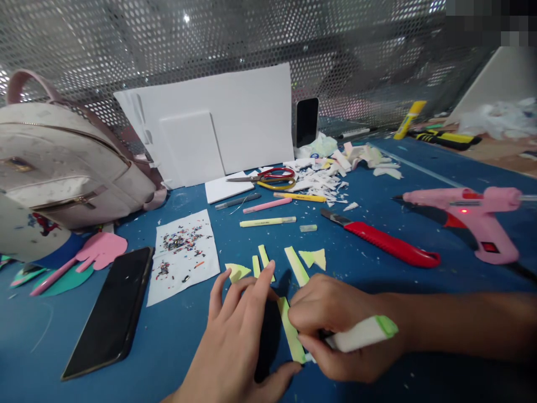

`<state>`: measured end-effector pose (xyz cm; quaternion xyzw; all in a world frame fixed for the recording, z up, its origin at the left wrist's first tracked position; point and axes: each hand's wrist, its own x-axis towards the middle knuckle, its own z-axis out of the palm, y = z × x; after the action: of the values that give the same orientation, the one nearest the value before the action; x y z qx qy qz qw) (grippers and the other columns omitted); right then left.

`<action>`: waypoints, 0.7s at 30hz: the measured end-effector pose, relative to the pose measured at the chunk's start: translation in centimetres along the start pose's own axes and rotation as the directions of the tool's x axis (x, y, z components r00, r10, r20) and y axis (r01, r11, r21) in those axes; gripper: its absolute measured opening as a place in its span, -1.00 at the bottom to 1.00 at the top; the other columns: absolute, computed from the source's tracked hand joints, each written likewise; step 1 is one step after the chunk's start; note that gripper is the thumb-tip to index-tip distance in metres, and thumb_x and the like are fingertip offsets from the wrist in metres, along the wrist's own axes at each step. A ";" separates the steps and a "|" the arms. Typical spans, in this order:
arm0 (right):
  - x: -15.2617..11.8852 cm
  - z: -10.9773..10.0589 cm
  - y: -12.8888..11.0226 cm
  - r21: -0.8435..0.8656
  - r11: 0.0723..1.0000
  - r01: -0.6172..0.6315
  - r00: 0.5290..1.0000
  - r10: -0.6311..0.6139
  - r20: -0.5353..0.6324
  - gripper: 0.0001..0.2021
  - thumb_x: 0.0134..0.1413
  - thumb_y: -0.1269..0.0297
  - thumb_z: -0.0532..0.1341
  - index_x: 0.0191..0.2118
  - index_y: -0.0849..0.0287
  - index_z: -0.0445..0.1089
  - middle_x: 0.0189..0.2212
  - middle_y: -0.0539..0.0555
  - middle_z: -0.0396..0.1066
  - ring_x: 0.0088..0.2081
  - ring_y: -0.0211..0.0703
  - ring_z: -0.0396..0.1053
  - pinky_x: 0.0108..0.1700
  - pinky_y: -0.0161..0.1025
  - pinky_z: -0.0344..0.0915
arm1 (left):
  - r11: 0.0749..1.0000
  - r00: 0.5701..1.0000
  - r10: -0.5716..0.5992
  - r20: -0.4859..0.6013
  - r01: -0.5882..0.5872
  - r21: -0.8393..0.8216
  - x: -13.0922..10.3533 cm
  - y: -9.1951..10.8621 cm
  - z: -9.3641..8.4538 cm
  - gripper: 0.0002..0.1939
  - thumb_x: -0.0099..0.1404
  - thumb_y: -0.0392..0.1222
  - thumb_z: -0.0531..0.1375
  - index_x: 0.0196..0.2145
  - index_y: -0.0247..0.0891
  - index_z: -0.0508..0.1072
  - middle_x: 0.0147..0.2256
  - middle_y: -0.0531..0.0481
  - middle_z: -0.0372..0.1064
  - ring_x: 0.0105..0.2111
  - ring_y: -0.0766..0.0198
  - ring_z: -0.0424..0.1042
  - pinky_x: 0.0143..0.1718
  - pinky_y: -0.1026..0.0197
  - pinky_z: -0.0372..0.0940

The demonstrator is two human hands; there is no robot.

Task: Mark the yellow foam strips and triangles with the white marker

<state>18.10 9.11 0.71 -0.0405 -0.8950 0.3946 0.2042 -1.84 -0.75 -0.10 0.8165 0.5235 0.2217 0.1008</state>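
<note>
My left hand (241,327) rests on the blue table with fingers spread, its thumb at the lower end of a yellow-green foam strip (290,333). My right hand (335,322) is closed around a thick white marker with a green end (364,333); its tip is hidden under my fingers, close to the strip. Above the hands lie a wider strip (296,266), two thin strips (263,257) and two cut pieces, one at the left (237,272) and one at the right (314,259).
A pink glue gun (470,204) with a red light and a red-handled cutter (386,240) lie right. A black phone (111,313) and a speckled white sheet (184,252) lie left. Scissors (272,178), pens (267,221), foam scraps (319,179) and white boards (251,123) are behind.
</note>
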 end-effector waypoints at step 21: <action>0.2 -0.4 0.1 -0.190 0.980 -0.052 0.989 0.024 -0.148 -0.72 0.23 0.35 0.04 -0.44 0.06 -0.11 -0.58 -0.10 0.03 -0.54 -0.24 0.00 -0.48 -0.24 -0.04 | 1.000 1.000 0.011 0.021 -0.011 -0.004 -0.2 -0.4 -0.1 0.10 0.24 -0.17 0.30 0.46 -0.16 -0.38 0.23 -0.14 0.29 0.18 -0.07 0.27 0.34 -0.23 -0.28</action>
<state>18.05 9.55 0.95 -0.1057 -0.9109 0.3058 0.2562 -2.28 -0.77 -0.19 0.8215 0.5175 0.2145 0.1067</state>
